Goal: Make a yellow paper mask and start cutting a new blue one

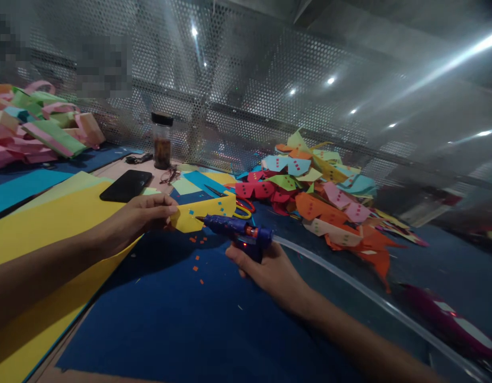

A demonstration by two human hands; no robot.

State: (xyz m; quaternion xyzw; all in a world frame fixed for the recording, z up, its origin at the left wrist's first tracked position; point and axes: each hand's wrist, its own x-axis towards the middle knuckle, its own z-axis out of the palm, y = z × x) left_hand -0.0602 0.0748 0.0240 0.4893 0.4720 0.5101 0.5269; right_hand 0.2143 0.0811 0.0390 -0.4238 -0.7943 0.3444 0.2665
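Observation:
My left hand [150, 215] pinches the left end of a yellow paper cutout [214, 208] that has small blue squares on it. In my right hand [269, 268] is a dark blue glue gun [225, 224], its tip at the lower edge of the cutout and a small red light lit on its body. A long clear glue stick [333, 268] runs out of its back toward the lower right. Small orange squares [196, 260] lie on the dark blue sheet [169, 319] below the cutout.
Scissors [246, 205] lie behind the cutout. A black phone [126, 185], glasses [169, 175] and a lidded jar [162, 146] stand or lie farther back. Coloured paper cutouts [321, 205] pile up at right, folded paper [50, 127] at far left. A purple case [449, 319] lies right.

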